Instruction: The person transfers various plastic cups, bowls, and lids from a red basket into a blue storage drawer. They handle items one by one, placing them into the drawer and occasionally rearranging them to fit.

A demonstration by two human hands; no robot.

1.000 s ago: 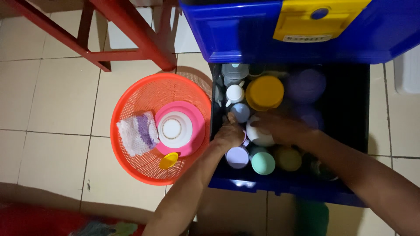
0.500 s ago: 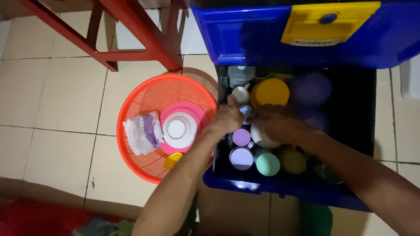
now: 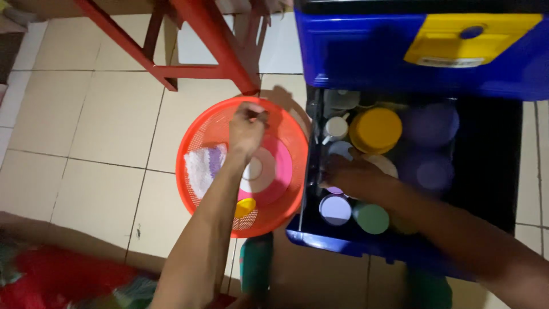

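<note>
The left hand [image 3: 247, 127] hangs over the far rim of the round orange basket [image 3: 200, 134] on the tiled floor, fingers curled together, though what they pinch cannot be made out; inside the basket lie a pink lid [image 3: 273, 171], a white-and-purple cloth [image 3: 203, 166] and a small yellow cap [image 3: 245, 207]; the right hand [image 3: 350, 176] reaches into the blue bin [image 3: 320, 240] just beside it, fingers bent among round lids, their grip unclear; a yellow lid [image 3: 376, 129] sits behind, a pale purple lid [image 3: 335, 208] and a green one [image 3: 372, 218] in front; the bin's raised blue cover carries a yellow panel [image 3: 469, 35] with a small pale rectangular label.

The left hand [image 3: 247, 127] has left the blue box [image 3: 320, 237] — now over the orange basket [image 3: 200, 134].
</note>
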